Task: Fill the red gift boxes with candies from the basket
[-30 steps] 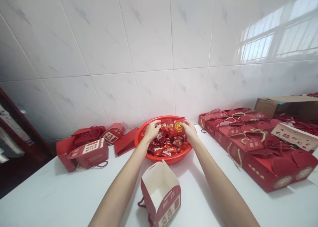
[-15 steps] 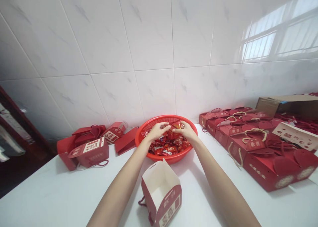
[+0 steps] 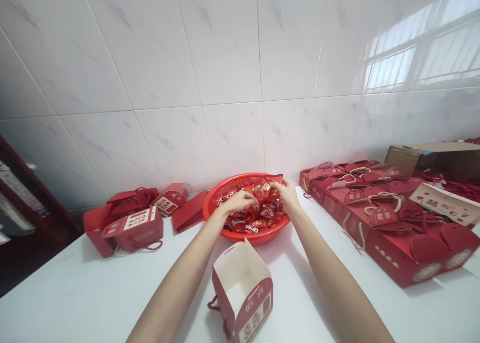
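Note:
A red plastic basket (image 3: 215, 197) is heaped with shiny red wrapped candies (image 3: 268, 211). My left hand (image 3: 240, 203) is inside its left part, fingers curled down among the candies; what it grips, if anything, is hidden. At the right rim, my right hand (image 3: 288, 197) pinches a red candy packet (image 3: 276, 179) that sticks up above the heap. In front of the basket, between my forearms, a red gift box (image 3: 252, 308) stands with its top open and its cream inside showing. A dark red cord handle (image 3: 213, 305) hangs at its left side.
Several red gift boxes (image 3: 139, 229) lie at the left, beside a flat red piece (image 3: 188, 213). Rows of closed red boxes (image 3: 390, 243) with rope handles fill the right side, near a cardboard carton (image 3: 403, 159). A tiled wall (image 3: 240, 138) rises behind the white table (image 3: 93, 293).
My hands, close together over the candies before, have moved apart. The right has shifted to the right rim with a packet; the left has sunk slightly lower into the heap.

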Motion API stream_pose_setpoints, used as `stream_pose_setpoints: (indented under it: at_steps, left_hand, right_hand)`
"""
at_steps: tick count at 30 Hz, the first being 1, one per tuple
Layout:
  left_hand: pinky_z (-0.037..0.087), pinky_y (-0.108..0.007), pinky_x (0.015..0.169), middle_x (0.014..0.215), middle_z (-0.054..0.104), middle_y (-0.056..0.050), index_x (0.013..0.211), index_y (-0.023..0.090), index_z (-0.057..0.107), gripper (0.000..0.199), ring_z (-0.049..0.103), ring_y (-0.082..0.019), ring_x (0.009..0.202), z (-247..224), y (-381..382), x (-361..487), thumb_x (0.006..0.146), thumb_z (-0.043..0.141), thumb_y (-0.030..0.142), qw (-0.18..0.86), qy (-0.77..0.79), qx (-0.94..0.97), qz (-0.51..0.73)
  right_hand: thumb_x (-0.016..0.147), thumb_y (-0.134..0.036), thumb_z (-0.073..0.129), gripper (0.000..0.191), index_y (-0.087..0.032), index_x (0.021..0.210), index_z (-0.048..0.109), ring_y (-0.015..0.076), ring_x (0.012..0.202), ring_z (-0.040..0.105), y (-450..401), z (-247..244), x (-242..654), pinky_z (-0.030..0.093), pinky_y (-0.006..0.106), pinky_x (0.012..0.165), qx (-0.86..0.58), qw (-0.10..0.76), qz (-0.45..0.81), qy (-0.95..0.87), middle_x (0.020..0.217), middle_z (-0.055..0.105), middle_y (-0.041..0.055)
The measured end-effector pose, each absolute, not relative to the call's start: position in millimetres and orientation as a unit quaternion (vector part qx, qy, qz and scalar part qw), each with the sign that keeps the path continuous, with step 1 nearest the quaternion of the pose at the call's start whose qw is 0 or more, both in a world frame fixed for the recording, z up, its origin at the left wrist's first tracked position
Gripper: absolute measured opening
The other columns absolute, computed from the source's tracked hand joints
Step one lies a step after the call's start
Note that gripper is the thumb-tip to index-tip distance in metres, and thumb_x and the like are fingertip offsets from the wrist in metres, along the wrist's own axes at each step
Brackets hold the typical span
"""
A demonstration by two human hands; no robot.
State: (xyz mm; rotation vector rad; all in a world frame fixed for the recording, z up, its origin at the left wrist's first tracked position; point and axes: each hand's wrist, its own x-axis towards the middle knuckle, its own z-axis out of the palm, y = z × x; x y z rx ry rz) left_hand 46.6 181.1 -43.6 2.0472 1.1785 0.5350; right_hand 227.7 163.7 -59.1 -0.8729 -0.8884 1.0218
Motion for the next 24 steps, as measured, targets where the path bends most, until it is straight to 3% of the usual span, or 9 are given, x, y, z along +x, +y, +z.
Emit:
stream_pose_setpoints:
  at_steps: [4,9,20,24]
  left_hand:
    - [0.053,-0.024,0.076,0.088,0.078,-0.002,0.086,0.018,0.078,0.029,0.07,-0.02,0.084,-53.2,184.0,44.5,0.064,0.059,0.019,0.332,0.458,0.816,0.122]
    - [0.053,-0.025,0.072,0.094,0.078,-0.003,0.092,0.019,0.079,0.037,0.07,-0.022,0.084,-57.9,187.4,43.8,0.06,0.06,0.016,0.309,0.474,0.815,0.121]
    - [0.046,-0.021,0.06,0.076,0.076,0.003,0.077,0.025,0.079,0.025,0.066,-0.018,0.07,-54.1,180.5,52.7,0.054,0.073,0.017,0.261,0.45,0.854,0.0]
    - [0.044,-0.023,0.057,0.072,0.074,0.0,0.08,0.023,0.079,0.031,0.064,-0.019,0.064,-56.8,179.9,54.3,0.05,0.076,0.02,0.243,0.459,0.854,-0.018]
  right_hand:
    - [0.057,-0.026,0.07,0.023,-0.021,0.079,0.063,0.0188,0.068,0.065,163.6,-59.8,227.6,0.051,0.029,0.067,-0.39,0.696,0.452,-0.399,0.072,0.071,-0.0017]
    - [0.056,-0.026,0.071,0.026,-0.021,0.08,0.063,0.0198,0.07,0.066,161.8,-58.9,226.7,0.052,0.03,0.067,-0.382,0.701,0.457,-0.392,0.073,0.072,-0.001]
    - [0.056,-0.025,0.07,0.025,-0.022,0.079,0.063,0.0203,0.071,0.067,161.7,-57.9,226.6,0.051,0.03,0.067,-0.395,0.692,0.453,-0.399,0.073,0.072,-0.0015]
    - [0.055,-0.025,0.07,0.025,-0.022,0.079,0.062,0.0197,0.068,0.066,160.9,-57.5,226.2,0.051,0.03,0.065,-0.394,0.693,0.457,-0.395,0.071,0.071,-0.0021]
